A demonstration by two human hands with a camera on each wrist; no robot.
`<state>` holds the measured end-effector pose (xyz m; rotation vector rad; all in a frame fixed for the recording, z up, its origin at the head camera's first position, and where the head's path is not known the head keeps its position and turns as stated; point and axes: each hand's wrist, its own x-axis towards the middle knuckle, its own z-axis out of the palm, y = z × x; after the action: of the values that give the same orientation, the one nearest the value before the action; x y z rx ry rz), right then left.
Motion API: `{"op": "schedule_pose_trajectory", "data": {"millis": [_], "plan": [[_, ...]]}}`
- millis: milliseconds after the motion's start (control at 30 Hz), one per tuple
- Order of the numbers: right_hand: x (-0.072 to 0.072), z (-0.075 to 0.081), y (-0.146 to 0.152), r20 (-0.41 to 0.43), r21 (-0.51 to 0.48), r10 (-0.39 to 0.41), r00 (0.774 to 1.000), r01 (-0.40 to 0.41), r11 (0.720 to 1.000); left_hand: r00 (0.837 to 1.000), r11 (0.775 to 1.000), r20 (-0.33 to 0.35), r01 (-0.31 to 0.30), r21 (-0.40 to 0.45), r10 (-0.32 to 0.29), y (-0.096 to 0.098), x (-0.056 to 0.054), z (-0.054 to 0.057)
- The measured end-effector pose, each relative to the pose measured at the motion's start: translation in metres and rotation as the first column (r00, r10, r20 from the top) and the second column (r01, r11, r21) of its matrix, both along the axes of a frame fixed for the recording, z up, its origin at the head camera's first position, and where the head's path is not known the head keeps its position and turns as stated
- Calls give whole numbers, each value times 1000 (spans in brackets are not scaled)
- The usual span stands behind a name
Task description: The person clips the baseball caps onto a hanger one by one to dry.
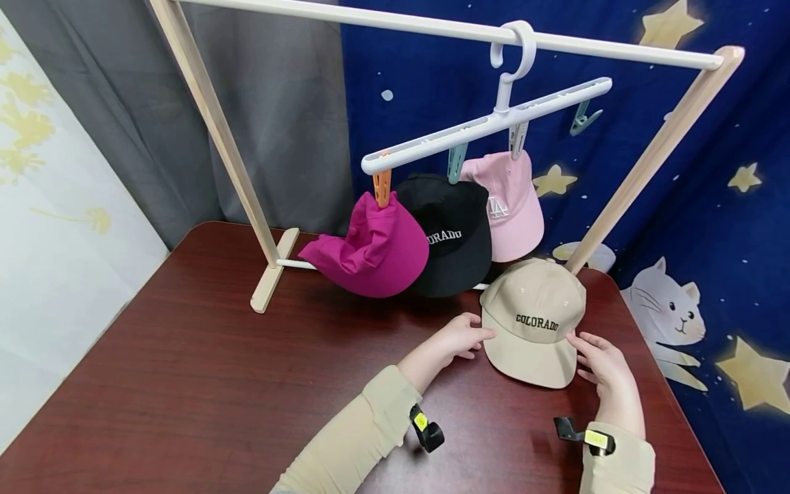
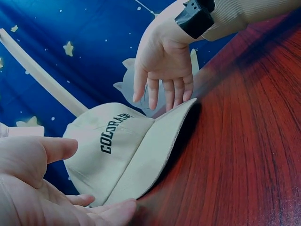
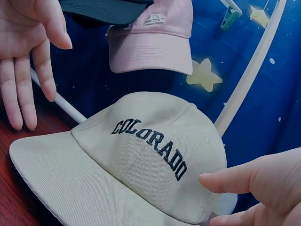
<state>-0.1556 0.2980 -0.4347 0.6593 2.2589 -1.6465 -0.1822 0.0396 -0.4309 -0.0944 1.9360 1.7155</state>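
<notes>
A beige baseball cap (image 1: 538, 293) with COLORADO on its front sits on the table at the right, brim toward me. Beside its left edge is my left hand (image 1: 458, 339), fingers extended, the fingertips close to the brim. On the other side my right hand (image 1: 607, 367) has its fingers loosely spread near the crown. In the right wrist view the right thumb (image 3: 225, 178) is at the side of the crown; whether it touches I cannot tell. Neither hand grips the cap. Behind it hang a magenta cap (image 1: 395, 247), a black cap (image 1: 459, 257) and a pink cap (image 1: 518, 199).
A white hanger (image 1: 432, 140) hooks over the rack's top bar (image 1: 395, 24). Its orange clip (image 1: 382, 189), teal clip (image 1: 457, 163) and grey clip (image 1: 517, 140) hold the three caps. A green clip (image 1: 583, 120) at the right end holds nothing. Wooden posts (image 1: 216, 130) stand on the table (image 1: 204, 384).
</notes>
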Motion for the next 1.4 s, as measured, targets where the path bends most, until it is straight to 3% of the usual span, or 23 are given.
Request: {"op": "schedule_pose_trajectory", "data": {"millis": [467,800,1067,1400], "plan": [[-1,-2,2,-18,21,-13,1000,13,1000,1000,1000,29,-3,28,2,3,0,0],[0,-4,4,-27,51,-15,1000,16,999,997,995,73,-21,97,14,2,-3,-4],[2,-5,11,-30,25,-32,999,33,999,990,990,138,-39,135,20,0,-2,-7],[3,-5,17,-18,-4,-44,999,44,999,986,978,165,-49,202,16,-2,-2,-5]]}}
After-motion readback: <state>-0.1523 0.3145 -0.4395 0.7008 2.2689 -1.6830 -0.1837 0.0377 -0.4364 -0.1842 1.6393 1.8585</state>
